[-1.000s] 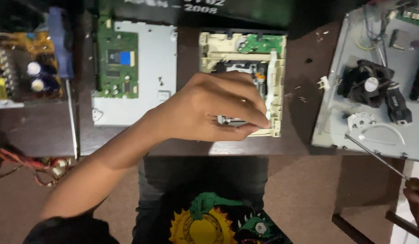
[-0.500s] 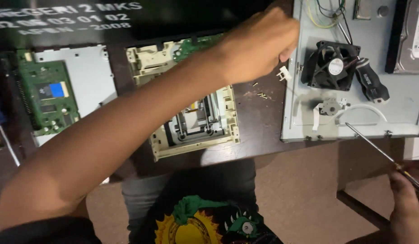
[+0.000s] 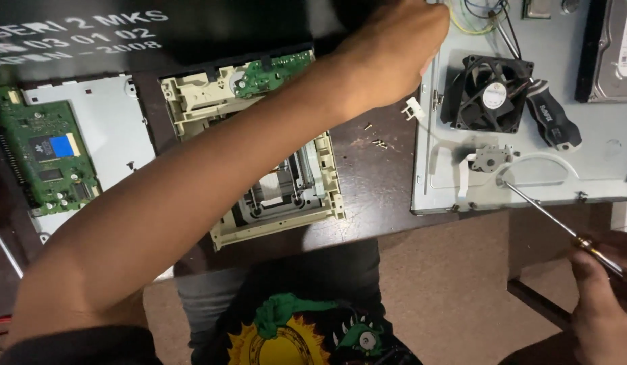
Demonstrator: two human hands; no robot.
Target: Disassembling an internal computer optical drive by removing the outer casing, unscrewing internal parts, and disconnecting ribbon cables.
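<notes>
Since half a second ago the left hand point(image 3: 388, 57) has travelled further up and to the right: then it hovered over the dark table beside the grey metal chassis plate point(image 3: 597, 169), now it sits at the plate's upper left corner, by the coloured wires point(image 3: 472, 17) at the top edge of the frame. Its fingers are curled under, so I cannot tell whether they pinch anything. The forearm crosses over the opened optical drive point(image 3: 259, 149), which lies in the middle of the frame, partly hidden.

The right hand point(image 3: 604, 304), lower right corner, is clamped on a screwdriver point(image 3: 550, 220), as before; its tip rests at the small white bracket point(image 3: 490, 159) below the black cooling fan point(image 3: 492, 94).

Loose screws point(image 3: 375, 140) lie on the open strip of table between drive and plate. The green circuit board point(image 3: 46, 159) stays far left. The table's near edge runs just below the drive.
</notes>
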